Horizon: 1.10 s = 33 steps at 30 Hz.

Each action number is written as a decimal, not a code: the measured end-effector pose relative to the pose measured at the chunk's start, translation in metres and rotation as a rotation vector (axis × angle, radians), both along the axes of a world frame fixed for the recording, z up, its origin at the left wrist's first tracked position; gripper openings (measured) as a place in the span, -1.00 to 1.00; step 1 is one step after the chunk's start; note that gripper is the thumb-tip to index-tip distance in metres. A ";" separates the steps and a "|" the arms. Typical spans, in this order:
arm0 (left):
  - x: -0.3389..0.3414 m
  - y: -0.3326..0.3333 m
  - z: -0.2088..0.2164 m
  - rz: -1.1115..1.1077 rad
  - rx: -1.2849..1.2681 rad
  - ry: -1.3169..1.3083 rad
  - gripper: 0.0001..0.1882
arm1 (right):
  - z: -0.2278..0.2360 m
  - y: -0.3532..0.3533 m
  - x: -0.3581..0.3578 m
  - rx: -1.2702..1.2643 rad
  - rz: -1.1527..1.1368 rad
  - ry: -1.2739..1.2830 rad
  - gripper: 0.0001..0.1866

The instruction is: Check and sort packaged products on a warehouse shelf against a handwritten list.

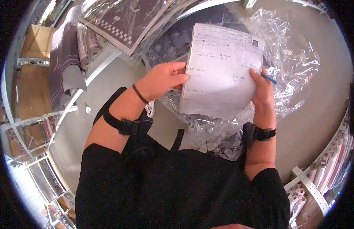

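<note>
Between my two hands is a thick stack of paper sheets (222, 72), with a printed table along its top and rows of writing below. My left hand (170, 78) pinches its left edge, thumb on top and fingers partly behind. At the right edge my right hand (263, 87) grips it with the thumb on the front; the other fingers are mostly hidden. A blue pen (269, 79) sticks out from that hand. Crumpled clear plastic film (285, 72) spreads below and to the right of the sheets.
Dark printed mats (123, 23) under plastic lie at the far side. A dark rolled-up sheet (66, 57) leans at the left beside wrapped rolls (93, 47). Metal racks (39, 160) stand left, and shelves of rolls (318, 168) line the right. A roll of tape (149, 109) lies near my left wrist.
</note>
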<state>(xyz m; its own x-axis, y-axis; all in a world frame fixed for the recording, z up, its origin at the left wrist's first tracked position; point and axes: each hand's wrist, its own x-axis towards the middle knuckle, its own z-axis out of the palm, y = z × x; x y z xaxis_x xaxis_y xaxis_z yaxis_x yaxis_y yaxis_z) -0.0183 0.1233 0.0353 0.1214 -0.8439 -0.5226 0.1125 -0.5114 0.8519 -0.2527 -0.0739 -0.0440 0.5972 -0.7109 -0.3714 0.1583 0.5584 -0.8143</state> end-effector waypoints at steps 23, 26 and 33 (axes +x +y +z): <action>-0.002 -0.007 -0.004 -0.027 -0.061 0.001 -0.55 | 0.002 -0.001 -0.002 0.003 -0.014 -0.044 -0.57; -0.001 -0.006 -0.003 -0.028 -0.041 -0.020 -0.55 | 0.002 -0.002 0.000 0.027 0.003 -0.040 -0.57; 0.001 -0.006 0.007 -0.030 0.006 -0.009 -0.59 | 0.001 0.002 0.004 0.066 -0.002 -0.039 -0.62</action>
<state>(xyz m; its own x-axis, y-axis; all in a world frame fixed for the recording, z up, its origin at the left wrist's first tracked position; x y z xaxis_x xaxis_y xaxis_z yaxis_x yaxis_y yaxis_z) -0.0175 0.1172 0.0419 0.1013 -0.8443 -0.5262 0.0894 -0.5191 0.8500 -0.2485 -0.0715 -0.0430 0.6110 -0.6865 -0.3942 0.1901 0.6106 -0.7688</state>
